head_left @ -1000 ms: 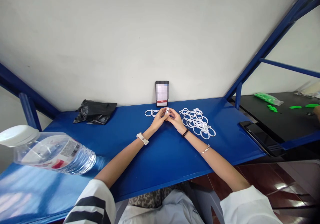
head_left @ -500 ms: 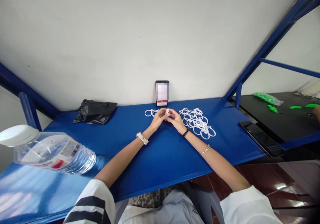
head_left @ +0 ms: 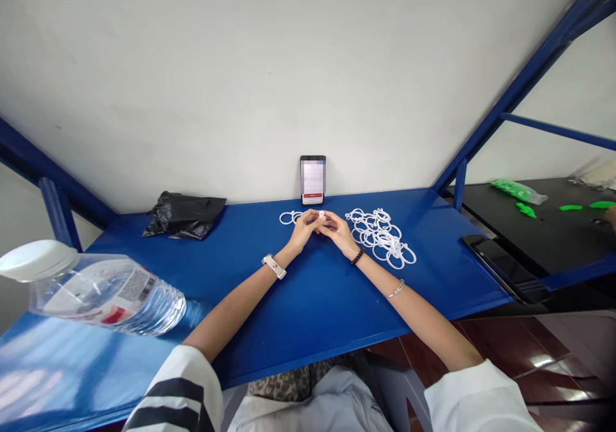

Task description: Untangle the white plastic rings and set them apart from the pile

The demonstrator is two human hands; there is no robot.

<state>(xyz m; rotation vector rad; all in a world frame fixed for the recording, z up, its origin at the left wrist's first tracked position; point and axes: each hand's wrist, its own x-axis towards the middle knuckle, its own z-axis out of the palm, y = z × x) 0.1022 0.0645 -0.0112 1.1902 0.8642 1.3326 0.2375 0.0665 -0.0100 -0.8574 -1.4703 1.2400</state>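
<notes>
Counter (head_left: pixel 312 310) painted blue frames your left hand (head_left: pixel 303 232) and right hand (head_left: pixel 340 232) as they meet, each with its grip narrowed on a small white piece (head_left: pixel 321 214) at the center of the dial, most of it covered from view. At three o'clock, just beside your right hand, a tangled pile of white rings (head_left: pixel 391 242) spreads toward four. More white rings (head_left: pixel 292 213) lie at nine, partly hidden by your left hand. At twelve, a phone (head_left: pixel 312 178) leans upright against the pale wall (head_left: pixel 240 98), its screen lit. Farther out at nine, a crumpled black bag (head_left: pixel 190 216) rests near the wall; a clear bottle (head_left: pixel 110 294) with a white cap fills the foreground between eight and nine. You wear a cream wristband (head_left: pixel 274 266) on the left, a black beaded bracelet (head_left: pixel 357 257) and silver bangle (head_left: pixel 396 288) on the right. Well apart at three, bright green pieces (head_left: pixel 570 207) lie on a black surface (head_left: pixel 539 242).
</notes>
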